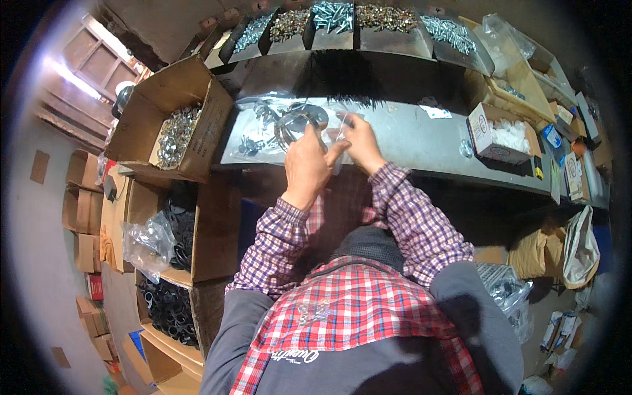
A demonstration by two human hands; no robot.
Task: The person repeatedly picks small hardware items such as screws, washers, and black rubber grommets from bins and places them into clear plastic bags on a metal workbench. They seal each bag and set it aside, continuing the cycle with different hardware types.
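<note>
My left hand [308, 165] grips a round metal ring, apparently a band clamp [284, 132], over the workbench. Just right of it, my right hand [363, 140] has bent fingers at a clear plastic bag [340, 112]; the exact grip is partly hidden. Under and beyond the ring lies a sheet of clear plastic [234, 148], bearing small metal parts [250, 145] and a dark rounded piece [316, 112]. Glare on the plastic blurs which parts lie inside it and which on top.
Metal bins of screws [333, 17] and other fasteners line the back. At left, a cardboard box [197, 143] holds shiny metal pieces, above boxes of black rings [170, 313]. To the right stand a small carton of white pieces [501, 140] and a wooden tray [518, 101].
</note>
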